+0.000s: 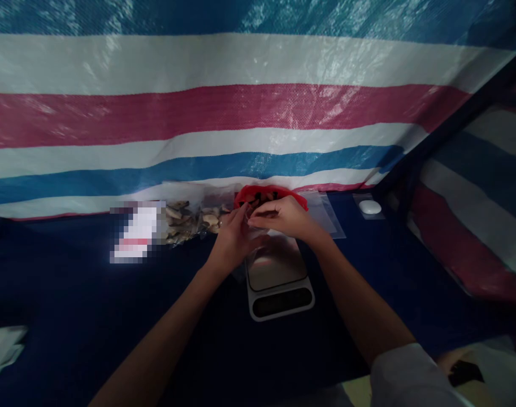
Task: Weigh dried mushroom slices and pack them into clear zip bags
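Observation:
Over a white digital scale (282,277), my left hand (233,240) grips a clear plastic bag (258,249) between thumb and fingers. My right hand (287,217) is closed in a pinch at the upper edge of the same bag, its fingertips close to my left fingers. The bag's contents are too dim to tell. Just behind my hands lies an open red bag (271,191) with dark and brownish dried pieces in it. To the left of my left hand, a clear bag of dried slices (211,217), like mushrooms, lies partly covered.
Another clear bag of dried slices (179,221) lies farther left, beside a blurred-out white and red item (137,234). Flat clear bags (332,217) are at the right, then a white oval object (370,207). Striped plastic sheeting (198,113) rises behind the dark blue tabletop (92,311).

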